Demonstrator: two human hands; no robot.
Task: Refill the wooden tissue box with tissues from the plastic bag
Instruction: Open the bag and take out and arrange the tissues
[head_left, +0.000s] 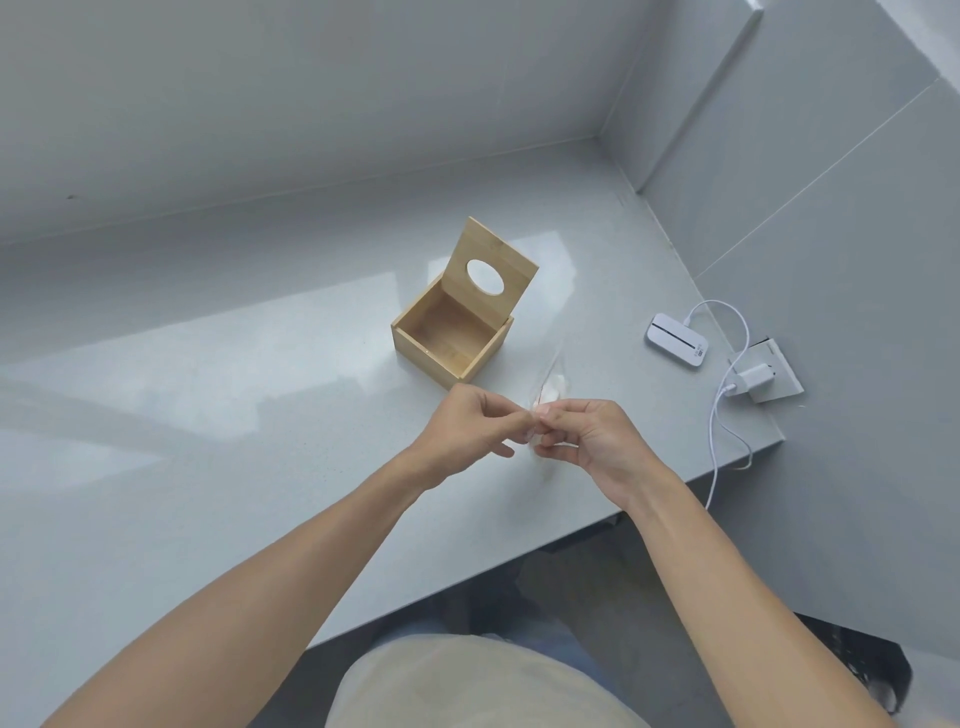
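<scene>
Wooden tissue box stands at frame centre on the grey worktop, one corner toward the viewer, interior bare. Its hinged lid is raised near upright at the far side, oval opening facing the viewer. Plastic bag, clear and hard to make out, runs lengthwise from the hands toward upper right. Left hand and right hand meet below the box, fingers of both pinching the bag's near edge. White device at right; its markings are illegible.

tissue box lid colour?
Light natural wood, with an oval hole; the lid stands open. Head view, the only one.
</scene>
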